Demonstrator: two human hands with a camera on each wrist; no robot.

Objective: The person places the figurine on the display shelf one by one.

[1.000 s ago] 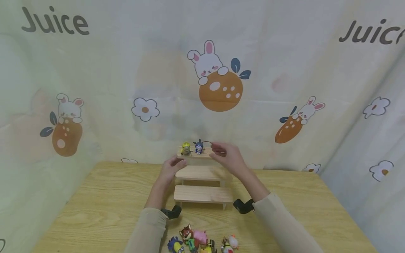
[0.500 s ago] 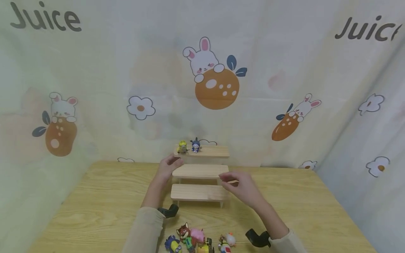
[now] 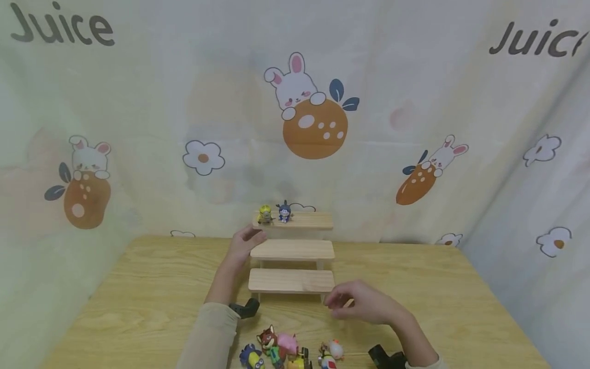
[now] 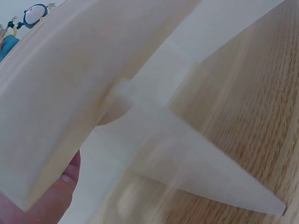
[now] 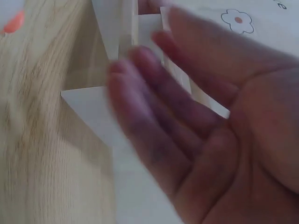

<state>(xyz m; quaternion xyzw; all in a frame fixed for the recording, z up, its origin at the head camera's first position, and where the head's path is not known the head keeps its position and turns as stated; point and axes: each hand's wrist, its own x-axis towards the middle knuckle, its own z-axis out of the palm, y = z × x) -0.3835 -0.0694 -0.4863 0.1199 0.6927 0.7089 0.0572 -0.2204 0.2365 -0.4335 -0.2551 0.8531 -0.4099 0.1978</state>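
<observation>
A three-tier pale wooden display stand (image 3: 295, 249) stands toward the back of the table. My left hand (image 3: 241, 247) grips the left end of its top shelf (image 3: 311, 220); in the left wrist view the thumb (image 4: 56, 200) shows at the board's edge. On that shelf's left part stand a yellow figurine (image 3: 265, 215) and a dark-blue one with a pale face (image 3: 284, 211). My right hand (image 3: 361, 302) hovers by the right end of the lowest shelf (image 3: 290, 280), fingers loosely bent; in the right wrist view its palm (image 5: 224, 154) holds nothing.
Near the front edge lies a group of toys: a blue-and-yellow figurine (image 3: 251, 356), a fox figurine (image 3: 272, 344), a pink one (image 3: 288, 343), a yellow one (image 3: 299, 363) and a white one (image 3: 335, 349). A patterned curtain (image 3: 230, 102) hangs behind the table.
My right hand has left the top shelf beside the dark-blue figurine and come down toward the front, past the lower shelves. My left hand keeps its place on the stand.
</observation>
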